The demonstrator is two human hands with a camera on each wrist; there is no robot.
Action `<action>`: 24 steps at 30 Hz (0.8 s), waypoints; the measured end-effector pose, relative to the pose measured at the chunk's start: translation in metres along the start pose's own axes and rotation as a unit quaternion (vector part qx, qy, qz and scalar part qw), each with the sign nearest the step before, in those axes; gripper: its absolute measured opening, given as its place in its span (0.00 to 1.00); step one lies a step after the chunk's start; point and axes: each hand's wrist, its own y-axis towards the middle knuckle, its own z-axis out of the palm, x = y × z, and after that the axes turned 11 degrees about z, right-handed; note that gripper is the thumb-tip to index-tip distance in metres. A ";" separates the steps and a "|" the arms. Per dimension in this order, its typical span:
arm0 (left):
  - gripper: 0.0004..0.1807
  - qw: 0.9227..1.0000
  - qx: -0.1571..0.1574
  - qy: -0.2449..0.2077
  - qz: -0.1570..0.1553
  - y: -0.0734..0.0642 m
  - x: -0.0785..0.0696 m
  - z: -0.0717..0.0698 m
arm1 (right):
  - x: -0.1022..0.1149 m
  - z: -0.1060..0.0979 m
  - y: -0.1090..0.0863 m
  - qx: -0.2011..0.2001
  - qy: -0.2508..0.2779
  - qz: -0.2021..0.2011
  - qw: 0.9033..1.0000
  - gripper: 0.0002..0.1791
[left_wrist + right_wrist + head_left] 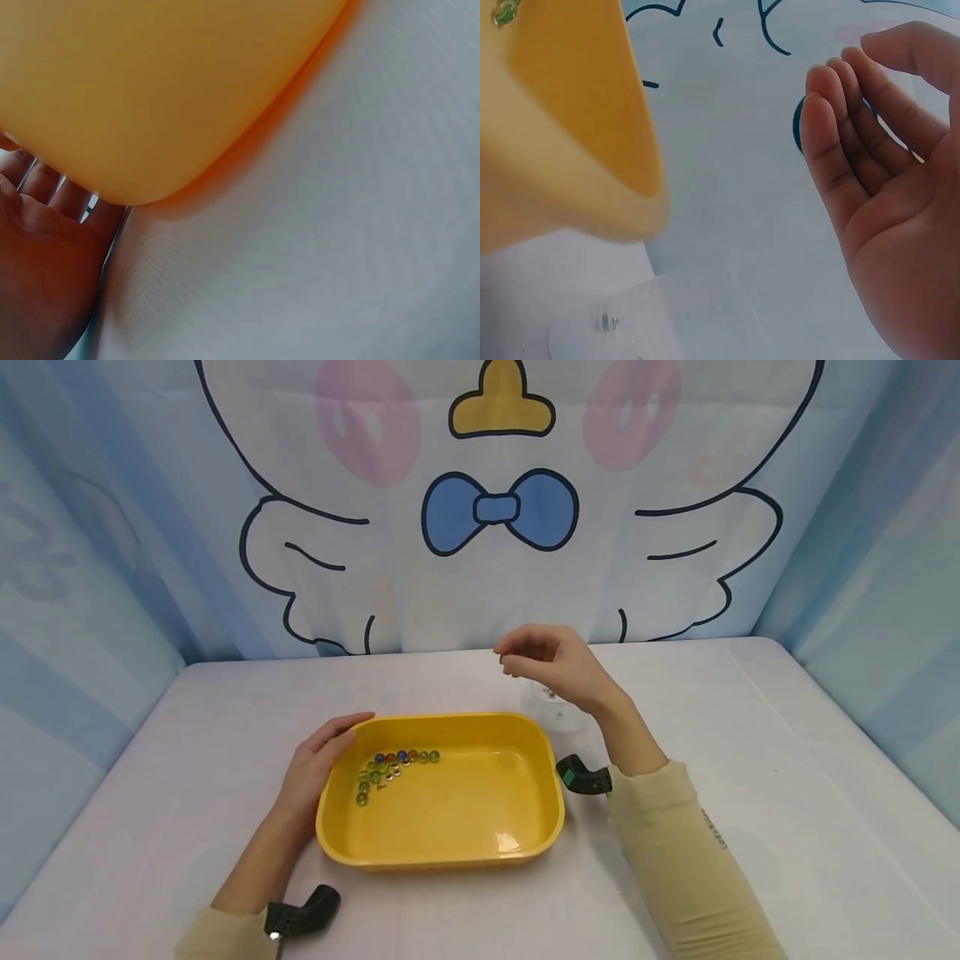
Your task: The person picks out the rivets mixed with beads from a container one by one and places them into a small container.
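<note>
A yellow tray (465, 827) with raised walls stands on the table. Several glass marbles, green, blue and reddish (363, 787), lie in its back left part, along with a few small shiny pieces (392, 772). My left hand (311, 772) holds the tray's back left corner, thumb at the rim and fingers along the outer wall. In the left wrist view the palm (49, 262) faces the tray's side. Raised behind the tray's back right corner, my right hand (562, 664) has loosely bent fingers, thumb apart from them, nothing between.
Under and behind the right hand is a clear container (572, 720), partly hidden, with small shiny bits in it. A white cloth covers the table (750, 793). A printed curtain (495, 585) hangs at the back, and others at both sides.
</note>
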 end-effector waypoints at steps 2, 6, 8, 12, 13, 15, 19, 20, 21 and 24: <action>0.23 1.000 -0.002 -0.001 -0.003 0.000 0.000 0.000 | 0.002 0.002 0.001 0.002 0.012 -0.008 1.000 0.10; 0.23 1.000 -0.004 -0.002 -0.006 0.000 0.000 -0.001 | 0.006 0.009 0.004 0.017 0.024 -0.020 0.999 0.10; 0.23 1.000 -0.004 -0.003 -0.005 0.000 0.001 -0.001 | 0.006 0.014 0.007 0.028 0.022 -0.024 0.999 0.10; 0.23 1.000 -0.003 -0.002 -0.008 0.000 0.001 -0.002 | 0.006 0.025 0.011 0.047 0.009 -0.030 0.998 0.10; 0.23 1.000 -0.003 -0.002 -0.008 0.000 0.001 -0.002 | 0.006 0.028 0.012 0.051 0.003 -0.030 0.998 0.09; 0.23 1.000 -0.002 -0.002 -0.007 0.000 0.001 -0.002 | 0.006 0.035 0.014 0.057 -0.010 -0.029 0.998 0.09; 0.24 1.000 -0.002 -0.001 -0.003 0.000 0.002 -0.001 | 0.005 0.048 0.017 0.073 -0.037 -0.030 0.996 0.09; 0.24 1.000 -0.002 -0.001 -0.002 0.000 0.002 -0.001 | 0.005 0.051 0.017 0.076 -0.041 -0.032 0.996 0.09; 0.24 1.000 -0.002 0.000 -0.002 0.000 0.002 -0.001 | 0.005 0.054 0.018 0.079 -0.043 -0.033 0.995 0.09; 0.24 1.000 -0.001 0.000 0.000 0.001 0.002 0.000 | 0.005 0.061 0.019 0.086 -0.045 -0.035 0.995 0.09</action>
